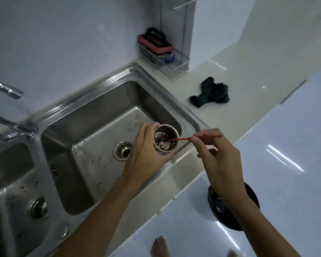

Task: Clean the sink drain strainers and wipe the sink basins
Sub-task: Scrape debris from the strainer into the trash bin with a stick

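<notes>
My left hand (145, 154) grips a round metal drain strainer (166, 140) with dark debris inside, held above the right basin's front right corner. My right hand (217, 151) pinches a thin red stick (195, 138) whose tip reaches into the strainer. The right basin (93, 138) is steel, speckled with dirt, and its drain hole (123, 150) stands open without a strainer. In the left basin (9, 184) a strainer (37, 207) still sits in its drain.
A dark cloth (210, 92) lies crumpled on the white counter behind the sink. A wire rack (163, 60) with a red-and-black brush stands in the corner. The faucet (6, 89) juts in at left. A black bin (232, 206) sits on the floor beneath my right arm.
</notes>
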### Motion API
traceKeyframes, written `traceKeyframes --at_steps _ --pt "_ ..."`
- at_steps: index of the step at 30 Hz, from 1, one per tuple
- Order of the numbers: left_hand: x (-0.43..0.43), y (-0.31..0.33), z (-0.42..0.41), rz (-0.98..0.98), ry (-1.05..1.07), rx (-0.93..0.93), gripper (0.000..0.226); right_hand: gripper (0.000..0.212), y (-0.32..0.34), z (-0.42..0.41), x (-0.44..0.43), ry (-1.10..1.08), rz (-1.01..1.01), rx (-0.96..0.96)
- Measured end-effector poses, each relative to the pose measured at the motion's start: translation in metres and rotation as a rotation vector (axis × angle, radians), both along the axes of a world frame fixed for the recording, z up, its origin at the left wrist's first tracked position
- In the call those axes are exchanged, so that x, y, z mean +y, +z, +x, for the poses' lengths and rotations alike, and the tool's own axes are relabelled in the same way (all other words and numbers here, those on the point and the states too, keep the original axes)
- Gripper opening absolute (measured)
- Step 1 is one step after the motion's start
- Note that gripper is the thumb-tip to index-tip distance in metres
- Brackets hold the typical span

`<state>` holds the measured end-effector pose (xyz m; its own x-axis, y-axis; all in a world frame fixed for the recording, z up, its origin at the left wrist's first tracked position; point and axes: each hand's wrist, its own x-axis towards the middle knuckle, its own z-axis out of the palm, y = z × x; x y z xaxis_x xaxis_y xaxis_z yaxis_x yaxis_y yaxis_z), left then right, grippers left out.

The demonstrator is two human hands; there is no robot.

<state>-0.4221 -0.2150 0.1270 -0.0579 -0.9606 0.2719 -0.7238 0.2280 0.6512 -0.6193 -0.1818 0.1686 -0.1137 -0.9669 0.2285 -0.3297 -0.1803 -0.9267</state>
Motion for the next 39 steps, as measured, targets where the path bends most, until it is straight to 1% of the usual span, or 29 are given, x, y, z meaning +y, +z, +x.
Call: traceKeyframes --at_steps 3,6,10,12,14,17,21,23,26,29,33,37,39 --pt "-0.003 0.016 -0.094 -0.009 -0.139 0.020 0.080 0.003 0.003 -0.077 0.029 -0.138 0.007 -0.023" --pt "0.005 0.004 -0.185 0.037 -0.212 0.015 0.084 0.003 -0.013 -0.144 0.050 -0.258 0.018 0.003" --pt "0.024 -0.047 -0.278 0.073 -0.278 0.026 0.083 0.002 -0.068 -0.215 0.068 -0.365 0.090 0.077" --pt "0.034 -0.080 -0.311 0.122 -0.279 0.030 0.082 0.001 -0.108 -0.247 0.077 -0.424 0.126 0.130" --pt "0.042 -0.118 -0.333 0.141 -0.283 0.019 0.081 0.005 -0.151 -0.273 0.084 -0.494 0.172 0.154" --pt "0.049 -0.179 -0.354 0.162 -0.317 -0.041 0.078 0.005 -0.212 -0.294 0.096 -0.550 0.232 0.151" --pt "0.055 -0.256 -0.364 0.174 -0.355 -0.149 0.076 0.002 -0.277 -0.286 0.110 -0.510 0.232 0.075" --pt "0.056 -0.287 -0.363 0.174 -0.370 -0.199 0.077 0.003 -0.309 -0.281 0.115 -0.491 0.256 0.082" --pt "0.056 -0.325 -0.358 0.166 -0.394 -0.261 0.076 0.004 -0.351 -0.285 0.118 -0.545 0.356 0.116" --pt "0.057 -0.350 -0.353 0.184 -0.416 -0.280 0.076 0.004 -0.377 -0.283 0.119 -0.560 0.380 0.090" --pt "0.061 -0.370 -0.349 0.195 -0.447 -0.302 0.077 0.006 -0.394 -0.265 0.126 -0.486 0.364 0.089" --pt "0.062 -0.380 -0.344 0.206 -0.463 -0.326 0.078 0.004 -0.410 -0.271 0.131 -0.566 0.468 0.083" --pt "0.062 -0.382 -0.343 0.222 -0.470 -0.331 0.079 0.006 -0.410 -0.272 0.132 -0.555 0.452 0.045"
